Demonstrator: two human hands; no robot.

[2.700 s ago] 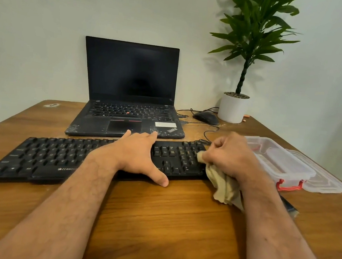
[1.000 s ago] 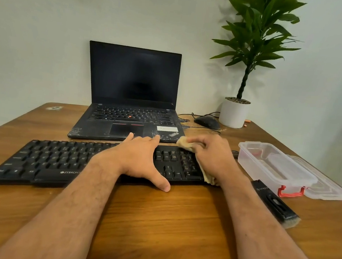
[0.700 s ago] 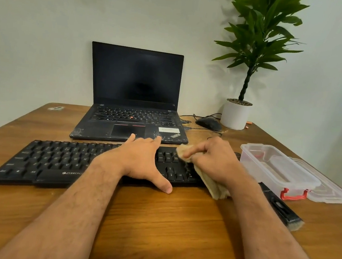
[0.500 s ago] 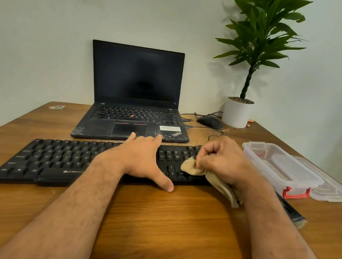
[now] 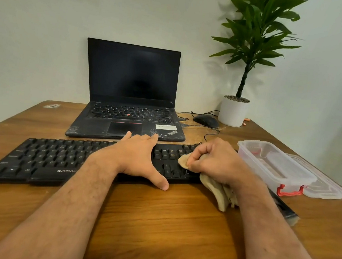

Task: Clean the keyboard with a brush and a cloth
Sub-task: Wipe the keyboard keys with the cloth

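Note:
A black keyboard (image 5: 46, 158) lies across the wooden table (image 5: 156, 222) in front of me. My left hand (image 5: 139, 157) rests flat on its middle, fingers straight over the far edge and thumb on the table at the near edge. My right hand (image 5: 215, 161) grips a beige cloth (image 5: 220, 191) and presses a corner of it on the keys at the keyboard's right end. The rest of the cloth hangs below my wrist. A black brush (image 5: 286, 211) lies on the table behind my right forearm, mostly hidden.
An open black laptop (image 5: 128, 103) stands just behind the keyboard. A black mouse (image 5: 206, 120) with its cable and a potted plant (image 5: 234, 110) sit at the back right. A clear plastic box (image 5: 275, 167) with red clips and its lid (image 5: 328, 188) lie right of the keyboard.
My right hand has rubbed the cloth back and forth over the keyboard's right end, from the far rows toward the near keys. My left hand has stayed flat on the keyboard.

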